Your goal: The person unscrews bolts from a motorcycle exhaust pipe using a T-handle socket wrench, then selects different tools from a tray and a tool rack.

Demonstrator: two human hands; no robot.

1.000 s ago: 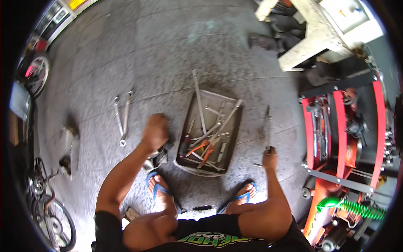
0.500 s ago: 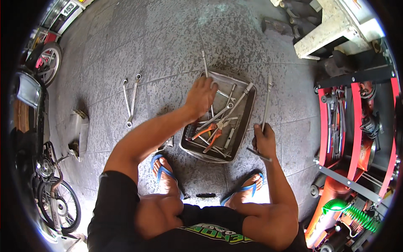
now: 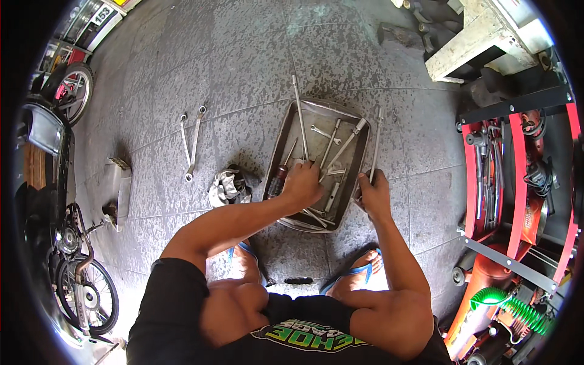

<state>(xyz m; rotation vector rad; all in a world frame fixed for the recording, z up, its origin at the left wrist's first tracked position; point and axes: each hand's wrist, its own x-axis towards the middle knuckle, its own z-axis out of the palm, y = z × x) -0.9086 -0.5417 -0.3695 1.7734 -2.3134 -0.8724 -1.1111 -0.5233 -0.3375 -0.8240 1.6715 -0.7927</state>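
Note:
My right hand (image 3: 373,193) is closed on a T-handle socket wrench (image 3: 378,137) just off the tray's right side, its shaft pointing away from me. My left hand (image 3: 303,182) reaches over the grey metal tray (image 3: 360,170) with curled fingers, hiding what they grip. Against the fingertips runs a long steel rod (image 3: 300,121), its far end sticking out past the tray's rim. Also in the tray are a screwdriver (image 3: 277,185) with a dark red handle, a small open-ended spanner (image 3: 326,134), and more metal shafts (image 3: 347,143).
Two long ring spanners (image 3: 193,143) lie on the tiled floor at left. Between them and the tray sits a crumpled grey cloth (image 3: 231,185). Farther left are a metal bracket (image 3: 117,194) and a motorcycle (image 3: 79,267). A red-and-black tool rack (image 3: 514,176) and green coiled hose (image 3: 517,310) stand right.
My left hand has moved nearer along the tray and now covers the spot where orange-handled pliers showed. My right hand and its wrench have shifted slightly left. The cloth is now uncovered.

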